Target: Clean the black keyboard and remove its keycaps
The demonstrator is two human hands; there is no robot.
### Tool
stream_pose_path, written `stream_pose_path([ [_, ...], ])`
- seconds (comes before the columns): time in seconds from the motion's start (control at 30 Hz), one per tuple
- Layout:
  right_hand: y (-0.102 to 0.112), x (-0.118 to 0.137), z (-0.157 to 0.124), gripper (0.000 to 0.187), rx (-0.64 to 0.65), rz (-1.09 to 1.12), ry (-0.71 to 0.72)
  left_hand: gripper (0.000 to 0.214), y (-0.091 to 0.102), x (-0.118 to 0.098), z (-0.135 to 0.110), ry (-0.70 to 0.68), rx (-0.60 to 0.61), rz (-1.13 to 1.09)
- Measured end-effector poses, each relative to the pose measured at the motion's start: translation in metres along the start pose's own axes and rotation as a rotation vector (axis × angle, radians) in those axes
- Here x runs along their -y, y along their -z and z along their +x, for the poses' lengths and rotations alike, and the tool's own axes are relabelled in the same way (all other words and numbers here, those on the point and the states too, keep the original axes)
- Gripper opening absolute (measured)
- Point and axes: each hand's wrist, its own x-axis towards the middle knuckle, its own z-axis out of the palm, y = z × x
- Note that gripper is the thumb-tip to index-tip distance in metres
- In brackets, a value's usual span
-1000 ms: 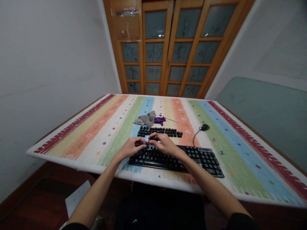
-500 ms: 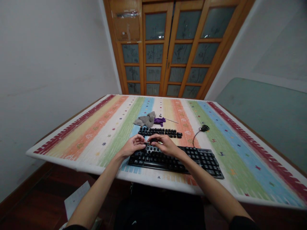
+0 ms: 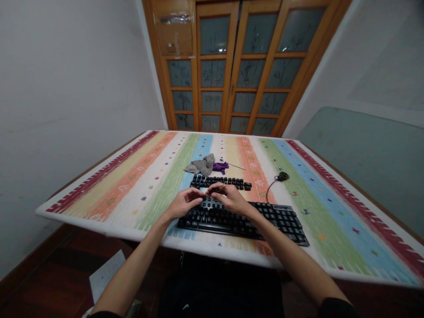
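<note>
A black computer keyboard [image 3: 218, 223] lies near the table's front edge, with keycaps off part of its upper left. Above that bared part, my left hand [image 3: 186, 202] and my right hand [image 3: 228, 198] meet almost tip to tip. The right fingers are closed on a small dark piece, which looks like a keycap [image 3: 211, 193]. Thumb and fingers of the left hand are bent together; whatever they hold is too small to make out. Behind the hands stand rows of loose black keycaps [image 3: 238, 183], partly covered by my fingers.
Farther back lie a grey cloth [image 3: 202, 166], a purple cloth [image 3: 220, 167] and a thin rod [image 3: 236, 166]. The keyboard's cable [image 3: 281, 177] is bundled at the right. A striped tablecloth [image 3: 132, 181] covers the table; wooden glazed doors [image 3: 232, 66] rise beyond it.
My right hand has shifted slightly right and up, and the left fingertips have straightened a little. A pale bit seen between the fingertips is less visible. The keyboard and cloths have stayed put.
</note>
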Motion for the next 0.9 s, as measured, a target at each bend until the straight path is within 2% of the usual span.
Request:
stream_pose_path([
  [0.17, 0.0, 0.0, 0.0, 0.02, -0.003, -0.049, -0.008, 0.028, 0.001, -0.009, 0.0, -0.062, -0.031, 0.3],
  [0.27, 0.0, 0.001, 0.001, 0.019, -0.013, -0.117, 0.007, 0.019, 0.003, -0.013, 0.002, -0.157, -0.033, 0.491],
  [0.37, -0.001, 0.001, 0.001, 0.018, -0.039, -0.188, 0.03, 0.012, 0.006, -0.015, 0.006, -0.286, 0.021, 0.586],
  [0.47, -0.002, 0.0, 0.0, 0.019, -0.093, -0.252, 0.019, 0.011, 0.013, -0.014, 0.013, -0.353, 0.031, 0.661],
  [0.6, -0.001, -0.003, 0.0, 0.021, -0.137, -0.292, -0.011, 0.009, 0.025, -0.007, 0.029, -0.41, -0.021, 0.813],
  [0.73, 0.002, -0.003, -0.001, 0.023, -0.139, -0.294, -0.019, 0.01, 0.031, 0.008, 0.046, -0.425, 0.044, 0.981],
  [0.9, 0.003, 0.0, -0.005, 0.023, -0.107, -0.285, -0.023, 0.008, 0.027, 0.024, 0.058, -0.413, 0.117, 1.103],
])
